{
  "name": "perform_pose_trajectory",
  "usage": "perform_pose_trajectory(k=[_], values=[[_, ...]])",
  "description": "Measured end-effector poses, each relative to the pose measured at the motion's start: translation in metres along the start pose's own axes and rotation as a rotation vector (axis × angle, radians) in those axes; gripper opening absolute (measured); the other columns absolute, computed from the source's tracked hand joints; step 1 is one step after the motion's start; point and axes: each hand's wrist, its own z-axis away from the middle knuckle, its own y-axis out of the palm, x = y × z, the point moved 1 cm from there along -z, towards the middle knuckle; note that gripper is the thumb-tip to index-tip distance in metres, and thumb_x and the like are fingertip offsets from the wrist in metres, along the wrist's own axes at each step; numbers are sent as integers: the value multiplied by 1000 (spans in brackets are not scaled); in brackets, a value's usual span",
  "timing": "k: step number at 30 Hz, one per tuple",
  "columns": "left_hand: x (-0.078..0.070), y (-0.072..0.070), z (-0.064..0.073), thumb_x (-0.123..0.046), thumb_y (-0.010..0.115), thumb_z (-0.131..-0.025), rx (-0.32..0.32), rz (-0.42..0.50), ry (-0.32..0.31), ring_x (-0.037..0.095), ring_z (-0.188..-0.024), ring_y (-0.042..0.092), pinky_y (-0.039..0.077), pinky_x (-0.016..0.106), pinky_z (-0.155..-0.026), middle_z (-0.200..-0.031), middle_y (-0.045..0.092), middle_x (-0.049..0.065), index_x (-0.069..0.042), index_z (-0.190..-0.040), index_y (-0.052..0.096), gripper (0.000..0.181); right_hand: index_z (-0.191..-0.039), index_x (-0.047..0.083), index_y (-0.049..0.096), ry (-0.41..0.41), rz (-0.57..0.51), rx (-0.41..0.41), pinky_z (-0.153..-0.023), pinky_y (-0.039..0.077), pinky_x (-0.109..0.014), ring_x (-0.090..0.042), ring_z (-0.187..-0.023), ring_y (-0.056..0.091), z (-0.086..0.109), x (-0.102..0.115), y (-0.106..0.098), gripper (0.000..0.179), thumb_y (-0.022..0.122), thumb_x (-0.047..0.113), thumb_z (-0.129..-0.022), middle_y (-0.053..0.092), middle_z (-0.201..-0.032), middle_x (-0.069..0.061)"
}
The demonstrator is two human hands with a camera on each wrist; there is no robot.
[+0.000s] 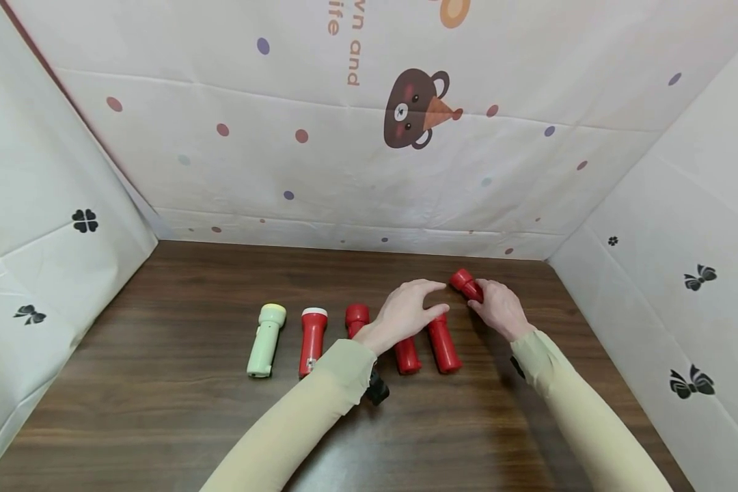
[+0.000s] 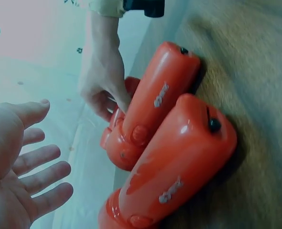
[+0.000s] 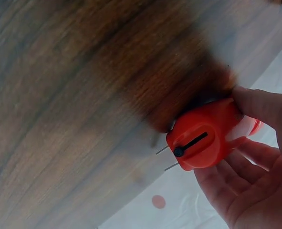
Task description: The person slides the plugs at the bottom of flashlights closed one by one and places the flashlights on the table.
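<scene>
My right hand (image 1: pixel 498 309) grips a red flashlight (image 1: pixel 465 283) at the table's back right, its head angled toward the back left. In the right wrist view, thumb and fingers wrap this flashlight (image 3: pixel 203 138); two thin metal prongs stick out of its tail end, beside a black loop. My left hand (image 1: pixel 402 311) hovers over the row with fingers spread and holds nothing. Below it lie two red flashlights (image 1: pixel 408 357) (image 1: pixel 445 345), also large in the left wrist view (image 2: pixel 179 157). Another red flashlight (image 1: pixel 357 316) is partly hidden by the left wrist.
Farther left on the brown wooden table (image 1: pixel 178 355) lie a red flashlight with a white rim (image 1: pixel 313 338) and a pale green flashlight (image 1: pixel 266 342). White printed sheets (image 1: pixel 344 171) wall the table at the back and both sides.
</scene>
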Motion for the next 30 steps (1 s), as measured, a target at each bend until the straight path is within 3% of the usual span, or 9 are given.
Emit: perform_pose_trajectory(k=[6,18,26,28,30], values=[[-6,6,2,-35,68,-103,-16,55,-15,20,-142,60,50,38,-119,-151,65,1,-20,-146,63,46,-131,-9,62,10,-46,-10,-72,52,-46,-30,-80,60,2,-1,-3,46,74,14,-94,70,-100,-23],[-15,19,7,-36,69,-102,-52,164,-69,22,-141,60,53,42,-116,-151,64,-1,-25,-146,63,46,-141,-8,57,43,-277,-78,-76,58,-44,-32,-86,67,10,9,-20,53,71,21,-100,73,-115,-29],[-18,27,9,-34,70,-102,-93,167,-54,20,-137,64,55,39,-113,-148,67,0,-23,-143,66,43,-142,-8,57,69,-414,-131,-93,60,-58,-44,-108,73,17,16,-31,55,69,27,-101,72,-125,-31],[-19,30,10,-34,70,-101,-113,165,-42,19,-135,65,55,37,-112,-146,68,0,-23,-142,67,42,-142,-7,59,83,-463,-139,-94,61,-53,-44,-110,73,19,19,-32,55,69,29,-102,72,-125,-31],[-20,32,11,-33,71,-101,-139,166,-24,18,-134,66,56,35,-111,-145,69,-1,-22,-141,67,42,-142,-5,59,107,-517,-131,-90,63,-39,-41,-109,73,22,21,-35,56,69,32,-102,73,-126,-30]])
